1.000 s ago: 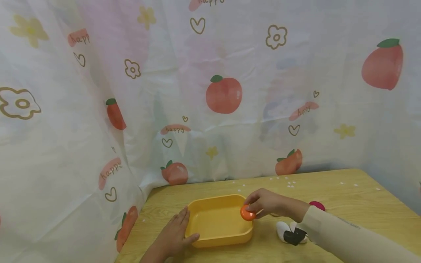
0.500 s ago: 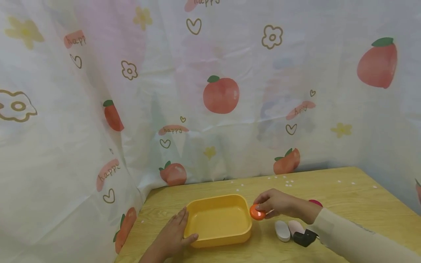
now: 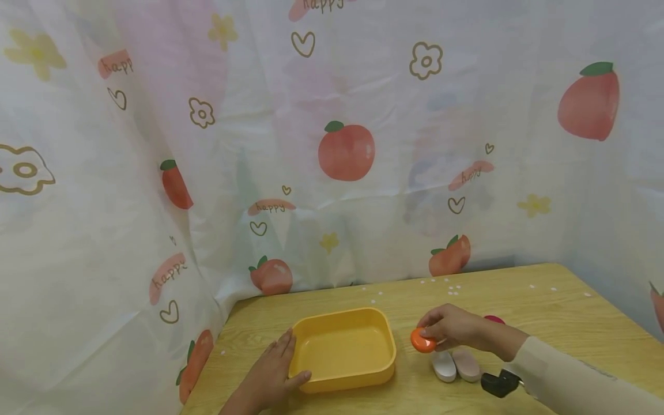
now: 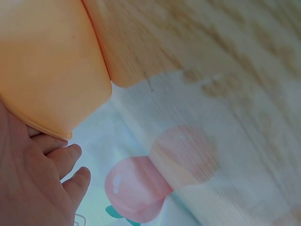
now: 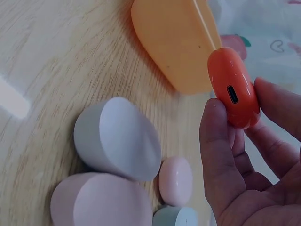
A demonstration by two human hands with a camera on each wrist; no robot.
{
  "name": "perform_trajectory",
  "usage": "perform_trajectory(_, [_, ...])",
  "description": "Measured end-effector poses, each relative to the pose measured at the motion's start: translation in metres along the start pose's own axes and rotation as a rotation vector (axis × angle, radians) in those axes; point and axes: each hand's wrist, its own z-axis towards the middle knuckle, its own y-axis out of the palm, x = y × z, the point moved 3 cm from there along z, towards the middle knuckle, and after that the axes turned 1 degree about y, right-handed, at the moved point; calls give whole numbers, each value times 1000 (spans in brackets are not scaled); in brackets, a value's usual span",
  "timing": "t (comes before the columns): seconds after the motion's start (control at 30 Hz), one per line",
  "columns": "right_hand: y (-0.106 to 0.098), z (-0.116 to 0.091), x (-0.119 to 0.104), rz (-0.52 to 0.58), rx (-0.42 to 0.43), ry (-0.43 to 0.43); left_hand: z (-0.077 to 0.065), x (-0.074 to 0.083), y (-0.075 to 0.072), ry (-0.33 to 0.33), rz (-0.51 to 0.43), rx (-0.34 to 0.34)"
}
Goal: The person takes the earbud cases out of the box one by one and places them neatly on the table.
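My right hand point(image 3: 450, 324) pinches a glossy orange earbud case point(image 3: 423, 341) between thumb and fingers, above the table just right of a yellow tray point(image 3: 344, 385). A small charging port shows on the case point(image 5: 233, 87) in the right wrist view. At the tray's left side, my left hand point(image 3: 270, 369) rests with straight fingers along the outer wall and its thumb over the near rim. The tray's bare floor shows in the head view. Below the right hand lie a white rounded object point(image 3: 444, 367) and a pale pink one point(image 3: 468, 365), side by side.
Past the right wrist lies a magenta object point(image 3: 494, 319), mostly hidden. The right wrist view adds a small pink rounded piece point(image 5: 175, 181) and a pale green one point(image 5: 175, 216). White specks dot the wooden table point(image 3: 519, 305); a printed curtain point(image 3: 363, 230) hangs behind it.
My right hand has moved right with the orange earbud case, from over the tray's right rim to beyond it. The pale pink object shows more fully. The left hand stays at the tray.
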Motion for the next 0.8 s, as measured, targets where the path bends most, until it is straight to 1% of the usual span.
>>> perform_trajectory(0.27, [-10,-12,8,8,15,23,0,1,0,4,-4,1])
perform_trajectory(0.5, [-19,-20,16,52,26,37,-1,2,-2,-4,4,-6])
perform_trajectory(0.6, [-22,-24,19,64,34,41,-2,2,-2,-2,3,1])
perform_trajectory(0.8, [-28,-32,23,80,51,77,-2,4,-4,5,-2,10])
